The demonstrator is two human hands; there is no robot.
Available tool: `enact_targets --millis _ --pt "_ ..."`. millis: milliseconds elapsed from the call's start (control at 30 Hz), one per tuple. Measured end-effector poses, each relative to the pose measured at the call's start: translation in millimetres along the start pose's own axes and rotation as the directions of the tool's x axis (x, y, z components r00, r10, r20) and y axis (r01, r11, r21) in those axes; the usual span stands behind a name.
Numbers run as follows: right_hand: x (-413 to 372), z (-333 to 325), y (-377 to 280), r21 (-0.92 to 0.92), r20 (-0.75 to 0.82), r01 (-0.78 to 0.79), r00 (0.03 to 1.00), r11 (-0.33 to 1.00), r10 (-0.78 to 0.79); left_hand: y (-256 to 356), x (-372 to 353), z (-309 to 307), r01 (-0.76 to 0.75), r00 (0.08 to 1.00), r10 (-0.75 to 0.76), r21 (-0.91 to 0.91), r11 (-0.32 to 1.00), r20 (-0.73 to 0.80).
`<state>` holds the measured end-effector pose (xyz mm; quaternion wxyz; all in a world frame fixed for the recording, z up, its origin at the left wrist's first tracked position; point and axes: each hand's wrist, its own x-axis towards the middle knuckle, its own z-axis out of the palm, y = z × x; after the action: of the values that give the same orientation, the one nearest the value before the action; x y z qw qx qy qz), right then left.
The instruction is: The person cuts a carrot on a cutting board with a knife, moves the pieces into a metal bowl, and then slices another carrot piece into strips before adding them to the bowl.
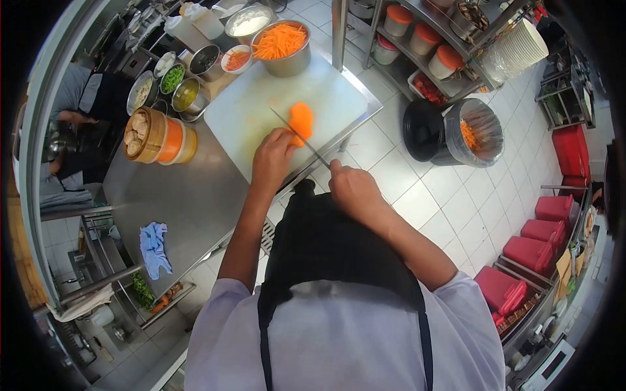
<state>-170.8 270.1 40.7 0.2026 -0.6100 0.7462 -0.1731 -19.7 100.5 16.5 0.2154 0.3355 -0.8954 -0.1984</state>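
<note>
A peeled orange carrot piece (302, 119) lies on the white cutting board (339, 98). Bent fingers of my left hand (275, 155) press on its near end, holding it against the board. My right hand (357, 190) is closed around the handle of a knife (315, 153). The thin blade runs slantwise across the carrot, right beside my left fingertips. Small orange bits are scattered on the board to the left of the carrot. At the board's far edge stands a metal pot of shredded carrot (282, 42).
Left of the board are a bamboo steamer (156, 137), a bowl of chopped greens (173, 79) and a blue cloth (155, 247). A lined bin (479, 133) stands on the floor at right, below a metal shelf (391, 72). Another person (75, 91) stands at far left.
</note>
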Motion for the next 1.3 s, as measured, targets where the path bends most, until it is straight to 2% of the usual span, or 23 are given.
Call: enact_targets --millis 367,533,733,967,1167,1300 --pt "8 -13 -10 -0.061 0.090 -0.024 0.995 0.998 0.029 -10 -1 9 -0.021 0.999 0.021 -0.012 1.000 -0.039" --pt "32 7 -5 -0.046 0.022 0.001 1.000 0.999 0.000 -17 -1 14 -0.057 0.997 0.056 -0.015 0.998 -0.057" --pt "71 40 0 -0.067 0.061 -0.025 0.998 0.997 0.030 -18 -1 11 -0.078 0.996 0.078 0.002 0.997 -0.045" --pt "84 55 2 -0.080 0.029 -0.024 0.999 0.996 0.027 -14 -2 7 -0.091 0.996 0.092 0.057 0.994 -0.004" --pt "79 58 5 -0.104 -0.025 0.009 1.000 0.995 -0.011 0 11 -6 -0.127 0.972 0.097 0.135 0.983 0.213" --pt "72 55 8 -0.094 -0.053 0.037 0.998 0.995 -0.042 3 14 -6 -0.132 0.976 0.100 0.156 0.979 0.196"
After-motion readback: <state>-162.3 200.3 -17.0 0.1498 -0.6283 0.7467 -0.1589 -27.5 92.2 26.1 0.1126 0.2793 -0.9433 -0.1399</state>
